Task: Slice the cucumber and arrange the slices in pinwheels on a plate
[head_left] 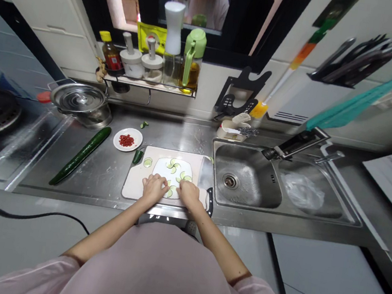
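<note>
A white plate lies on a pale cutting board, with several thin cucumber slices arranged on it in curved groups. Over the plate's near left part, my left hand is closed, fingertips and thumb at a slice. My right hand is closed over the near right part, its fingers pinched at a slice by the rim. A knife with a dark riveted handle rests on the board's right side. One loose round slice and a cucumber end piece are at the board's left.
A whole cucumber and a small dish of chopped red pieces are on the steel counter at left. Behind them stands a lidded steel pot. A double sink is at right. Bottles and jars fill a wall rack.
</note>
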Available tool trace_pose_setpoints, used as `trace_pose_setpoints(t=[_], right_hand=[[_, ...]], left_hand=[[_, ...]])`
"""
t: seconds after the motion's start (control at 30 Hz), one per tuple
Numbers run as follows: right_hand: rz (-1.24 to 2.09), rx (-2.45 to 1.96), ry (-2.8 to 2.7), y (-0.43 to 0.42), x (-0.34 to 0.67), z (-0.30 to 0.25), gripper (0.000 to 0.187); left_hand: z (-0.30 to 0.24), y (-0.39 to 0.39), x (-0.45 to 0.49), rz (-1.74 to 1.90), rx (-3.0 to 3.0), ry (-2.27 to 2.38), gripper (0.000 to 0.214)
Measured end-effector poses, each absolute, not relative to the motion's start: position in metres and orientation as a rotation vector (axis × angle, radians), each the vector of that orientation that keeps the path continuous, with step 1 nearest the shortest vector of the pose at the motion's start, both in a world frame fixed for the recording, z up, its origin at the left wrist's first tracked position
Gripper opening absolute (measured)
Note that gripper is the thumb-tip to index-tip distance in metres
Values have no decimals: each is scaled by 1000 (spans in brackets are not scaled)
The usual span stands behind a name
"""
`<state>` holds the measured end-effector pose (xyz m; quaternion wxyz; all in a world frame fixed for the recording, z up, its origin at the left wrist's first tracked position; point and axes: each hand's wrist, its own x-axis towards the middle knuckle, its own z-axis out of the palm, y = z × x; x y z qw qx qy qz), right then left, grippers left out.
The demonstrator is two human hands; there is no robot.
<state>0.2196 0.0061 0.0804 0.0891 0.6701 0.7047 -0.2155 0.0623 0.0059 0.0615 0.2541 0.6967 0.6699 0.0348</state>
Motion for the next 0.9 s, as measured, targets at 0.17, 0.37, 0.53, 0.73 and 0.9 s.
trace_pose_setpoints(t=[0.17, 0.37, 0.53, 0.73, 0.9], right_hand=[[-673, 2001, 2103, 3, 215, 84, 24], [-752, 1959, 2097, -2, 207, 87, 21], [-752, 1948, 2095, -4, 205, 85, 22], [-762, 1956, 2092, -5, 206, 84, 23], [-793, 1956, 2068, -5, 206, 85, 24]], left_hand=[[60, 6, 62, 102, 1899, 1824, 20], [61, 7, 62, 99, 1900, 1821, 19], [63, 6, 62, 96, 1900, 1819, 20], [64, 6, 62, 97, 1894, 1814, 20], [62, 6, 63, 106, 1886, 1821, 20]])
